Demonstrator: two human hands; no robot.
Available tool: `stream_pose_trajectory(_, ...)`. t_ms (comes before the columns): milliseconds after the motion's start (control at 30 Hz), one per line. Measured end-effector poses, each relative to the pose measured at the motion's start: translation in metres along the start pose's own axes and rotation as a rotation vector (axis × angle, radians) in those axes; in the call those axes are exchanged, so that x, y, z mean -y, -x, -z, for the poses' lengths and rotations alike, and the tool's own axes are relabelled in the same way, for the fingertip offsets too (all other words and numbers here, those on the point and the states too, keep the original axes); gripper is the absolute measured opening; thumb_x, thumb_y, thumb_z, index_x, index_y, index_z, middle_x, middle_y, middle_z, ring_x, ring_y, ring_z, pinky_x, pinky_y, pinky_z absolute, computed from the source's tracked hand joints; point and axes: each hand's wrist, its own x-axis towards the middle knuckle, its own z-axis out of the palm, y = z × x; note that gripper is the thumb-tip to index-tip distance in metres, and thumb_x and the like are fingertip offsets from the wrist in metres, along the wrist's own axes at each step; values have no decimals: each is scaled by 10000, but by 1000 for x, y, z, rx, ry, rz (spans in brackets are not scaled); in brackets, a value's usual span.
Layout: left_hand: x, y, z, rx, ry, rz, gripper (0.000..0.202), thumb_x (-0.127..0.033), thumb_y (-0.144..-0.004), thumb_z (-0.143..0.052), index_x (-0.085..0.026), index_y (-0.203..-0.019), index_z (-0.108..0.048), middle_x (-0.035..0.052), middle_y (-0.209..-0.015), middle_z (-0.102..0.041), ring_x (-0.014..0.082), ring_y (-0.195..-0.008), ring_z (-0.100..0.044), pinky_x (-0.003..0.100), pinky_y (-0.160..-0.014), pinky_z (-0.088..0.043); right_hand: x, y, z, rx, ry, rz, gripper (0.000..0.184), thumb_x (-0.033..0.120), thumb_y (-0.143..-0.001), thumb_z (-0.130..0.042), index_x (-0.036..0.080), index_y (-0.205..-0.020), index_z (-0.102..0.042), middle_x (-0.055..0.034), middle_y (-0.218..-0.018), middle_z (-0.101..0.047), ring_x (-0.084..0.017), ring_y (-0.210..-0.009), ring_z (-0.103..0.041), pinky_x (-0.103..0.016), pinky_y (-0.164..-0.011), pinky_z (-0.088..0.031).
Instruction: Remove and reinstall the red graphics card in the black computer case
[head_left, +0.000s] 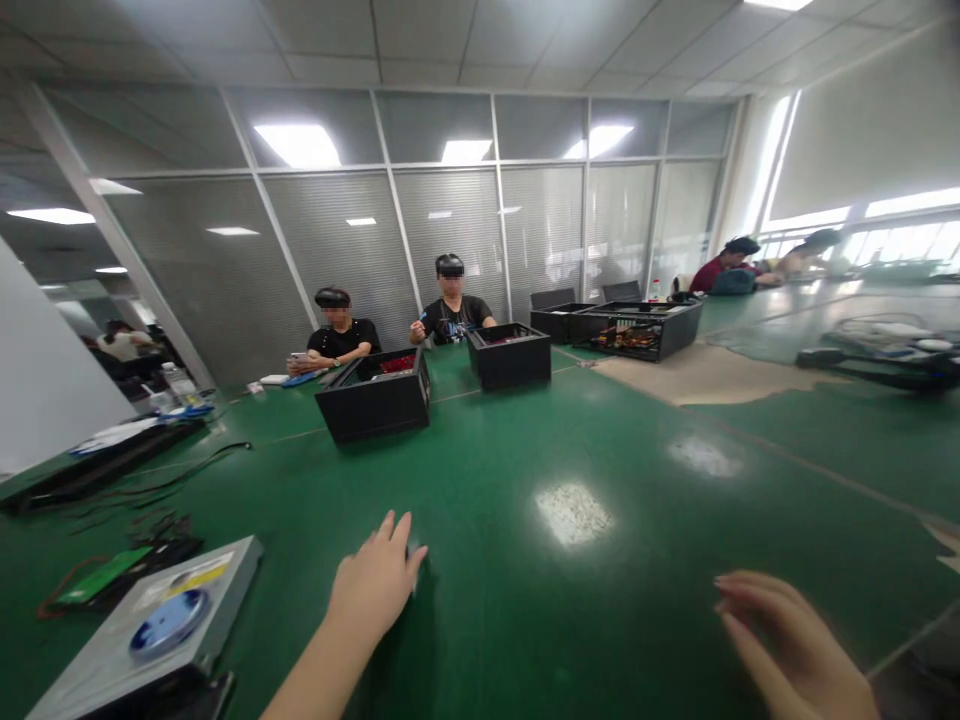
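My left hand (pixel 375 580) rests low over the green table (pixel 525 620), fingers stretched forward and thumb apart. Something small and pale may lie by its thumb, too blurred to make out. At the lower right my right hand (pixel 799 640) hovers with loosely bent fingers, thumb and fingertips apart, holding nothing visible. Left of my left hand lies a silver optical drive (pixel 225 590) with a round blue dish (pixel 171 622) on top. Behind the drive sits a green circuit board (pixel 105 575) on a dark part, with a reddish cable beside it.
Several black computer cases (pixel 375 405) stand across the table, some with parts inside. Two people (pixel 450 310) sit behind them, others at the far right. Brown cardboard (pixel 712 375) lies right of centre. Cables (pixel 187 465) and a dark long panel (pixel 112 460) lie left.
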Motion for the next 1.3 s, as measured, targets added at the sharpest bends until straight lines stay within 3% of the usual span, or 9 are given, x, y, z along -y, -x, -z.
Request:
stream_pose_trajectory(200, -4, 56, 11, -93, 213, -80, 659, -523, -969, -354, -182, -1527, -440, 136, -1644, -324, 343, -1348, -544, 533, -1051, -479, 33, -38, 2, 176, 84, 108, 411, 404, -930, -601, 258, -1314, -570, -97, -1330, -591, -255, -1124, -639, -386, -904, -567)
stream_pose_trajectory(367, 9, 55, -1, -71, 424, -80, 675, -527, -927, -425, -169, -1498, -468, 137, -1613, -393, 330, -1383, -514, 493, -1120, -443, 40, -179, 10, 245, 355, 310, 481, 506, -973, -477, 211, -1334, -594, -132, -1433, -560, -312, -1328, -512, -505, -1132, -385)
stream_pose_trajectory(433, 15, 50, -4, -63, 470, -93, 693, -537, -927, -426, -157, -1505, -452, 145, -1609, -397, 322, -1421, -473, 488, -1159, -404, 26, -237, 7, 312, 537, 227, 592, 586, -960, -427, 160, -1323, -622, -170, -1425, -574, -356, -1339, -497, -538, -1137, -356)
stream_pose_trajectory(567, 19, 46, -3, -51, 490, -123, 697, -527, -925, -424, -144, -1507, -439, 144, -1601, -407, 303, -1448, -438, 473, -1194, -361, -9, -299, -4, 758, 656, -116, 763, 739, -888, -406, 116, -1201, -715, -214, -1261, -681, -376, -1169, -623, -482, -1024, -450)
stream_pose_trajectory(667, 14, 47, -1, -61, 487, -130, 675, -502, -923, -424, -146, -1497, -449, 141, -1590, -423, 298, -1434, -457, 454, -1182, -380, -16, -299, -9, 836, 674, -174, 864, 844, -827, -411, 119, -1180, -721, -208, -1217, -697, -365, -1085, -653, -453, -953, -470)
stream_pose_trajectory(800, 7, 47, 1, -57, 491, -148, 651, -496, -924, -427, -158, -1479, -470, 139, -1562, -461, 302, -1400, -496, 452, -1142, -427, 15, -275, -5, 877, 621, -110, 831, 847, -843, -383, 143, -1094, -745, -176, -1107, -731, -330, -996, -672, -408, -883, -478)
stream_pose_trajectory(1000, 10, 42, 4, -67, 606, -103, 656, -547, -917, -426, -160, -1444, -482, 166, -1394, -597, 306, -1187, -644, 464, -990, -530, 113, -208, -2, 935, 568, 125, 755, 810, -887, -378, 158, -1054, -720, -166, -1060, -720, -315, -985, -653, -399, -903, -455)
stream_pose_trajectory(1167, 20, 37, 2, -194, 675, -38, 609, -511, -892, -465, -139, -1372, -516, 162, -1332, -620, 284, -1079, -668, 456, -985, -521, 205, -140, -2, 1020, 513, 289, 708, 798, -906, -365, 188, -1034, -702, -154, -1031, -699, -321, -986, -626, -448, -889, -452)
stream_pose_trajectory(1300, 30, 40, 6, -275, 702, -32, 464, -436, -854, -476, -160, -1209, -592, 145, -1221, -673, 286, -1030, -669, 444, -944, -536, 258, -138, -7, 1190, 431, 442, 691, 806, -869, -461, 209, -1126, -695, -124, -995, -720, -273, -850, -667, -379, -744, -489)
